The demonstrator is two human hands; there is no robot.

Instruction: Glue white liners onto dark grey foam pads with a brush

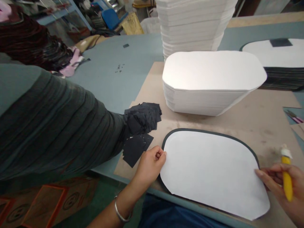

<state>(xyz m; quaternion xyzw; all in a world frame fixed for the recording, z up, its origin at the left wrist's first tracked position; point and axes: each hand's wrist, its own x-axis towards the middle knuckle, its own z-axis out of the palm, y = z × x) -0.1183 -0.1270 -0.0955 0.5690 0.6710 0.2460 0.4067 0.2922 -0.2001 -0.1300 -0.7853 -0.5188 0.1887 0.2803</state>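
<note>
A white sheet with rounded corners (211, 171) lies over a dark rounded piece (237, 138), whose rim shows along the top and left. My left hand (152, 163) pinches the sheet's left edge, thumb and forefinger closed. At the opposite edge, my right hand (280, 179) holds the sheet's side between thumb and fingers. A yellow pen-shaped tool with a white end (287, 182) is also tucked in that right hand, its white end pointing up. Black square patches (136, 147) lie in a loose pile just beyond my left hand.
A stack of white sheets (213, 71) stands behind the work, with a taller white stack (192, 25) behind it. Dark fabric (59, 123) is heaped at left. White-topped dark pieces (282, 57) and pink-handled snips (294, 117) are at right. Brown board (268, 126) covers the table.
</note>
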